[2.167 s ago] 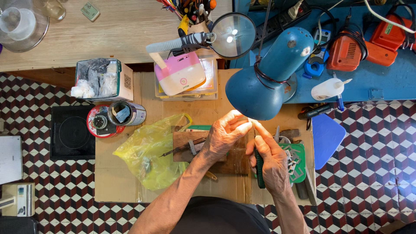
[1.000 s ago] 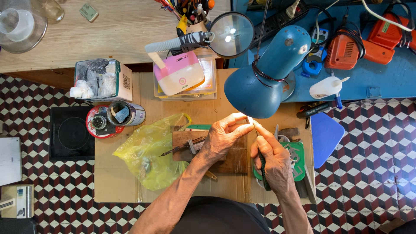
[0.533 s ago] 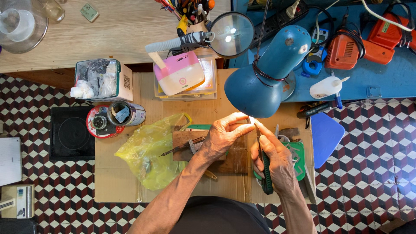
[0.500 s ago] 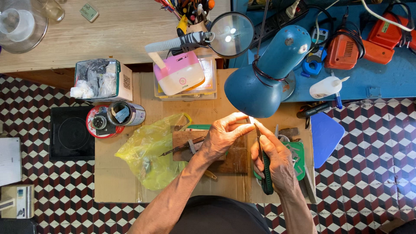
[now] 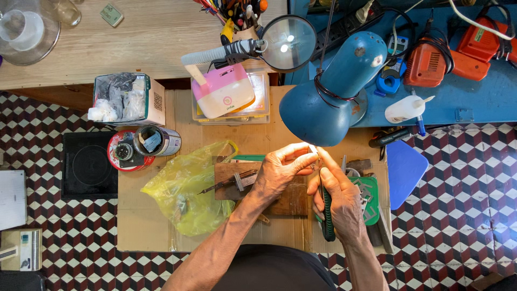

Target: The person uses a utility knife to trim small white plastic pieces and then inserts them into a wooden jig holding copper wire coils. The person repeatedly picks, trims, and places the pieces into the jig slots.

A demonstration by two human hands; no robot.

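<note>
Left hand (image 5: 280, 170) pinches a tiny bright piece (image 5: 314, 151) under the blue lamp (image 5: 328, 91); right hand (image 5: 339, 199) grips green-handled pliers (image 5: 326, 215). Risk: the pliers slip off, and the piece drops among clutter on the worktop (image 5: 161, 242).

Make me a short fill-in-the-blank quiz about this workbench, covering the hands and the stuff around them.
1. The right hand grips a tool with a ____ handle.
2. The lamp above the hands is ____.
3. Left of the left hand lies a ____ plastic bag.
4. The magnifier sits behind a pink and ____ device.

Missing words: green; blue; yellow; white
</note>
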